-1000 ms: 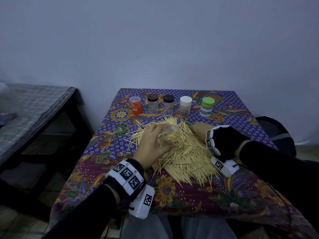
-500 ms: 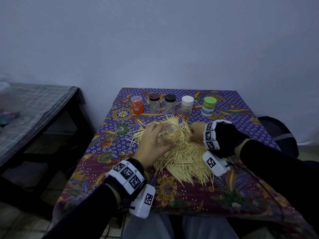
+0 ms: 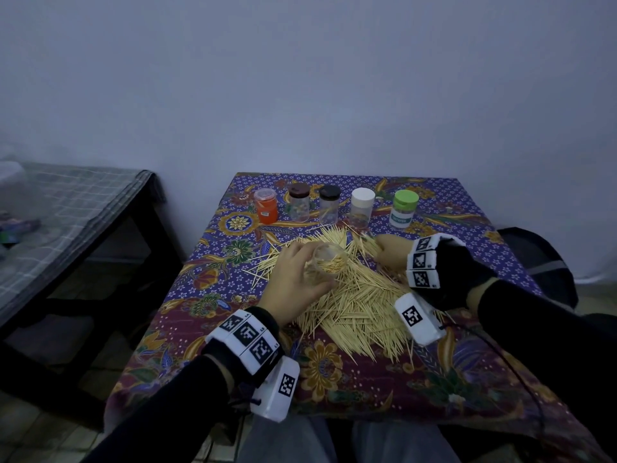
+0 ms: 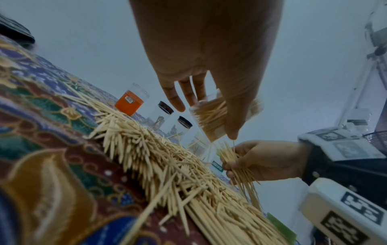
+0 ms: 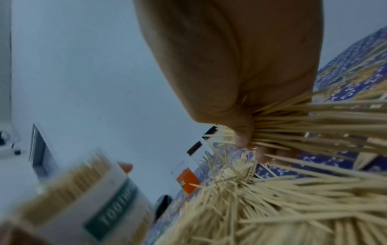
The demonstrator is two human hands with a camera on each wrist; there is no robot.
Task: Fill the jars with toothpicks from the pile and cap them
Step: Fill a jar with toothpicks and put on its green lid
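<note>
A big pile of toothpicks [image 3: 350,302] lies in the middle of the patterned table [image 3: 467,208]. My left hand [image 3: 293,282] grips an open clear jar [image 3: 325,264], tilted over the pile and part filled with toothpicks; the same jar [image 4: 211,119] shows in the left wrist view, and the labelled jar [image 5: 87,203] blurs in the right wrist view. My right hand [image 3: 392,253] pinches a bundle of toothpicks [image 4: 236,164] just right of the jar's mouth; the bundle [image 5: 303,126] fans out from its fingers.
Along the table's back stands a row of capped jars: orange [image 3: 266,206], brown-lidded [image 3: 298,202], black-lidded [image 3: 330,203], white-lidded [image 3: 361,207], green-lidded [image 3: 404,208]. A low checked bench [image 3: 66,215] is at the left. A dark bag [image 3: 534,255] sits at the right.
My right hand has lifted from the pile's right side with a bundle of toothpicks and moved left toward the jar. The left hand and jar have stayed nearly still.
</note>
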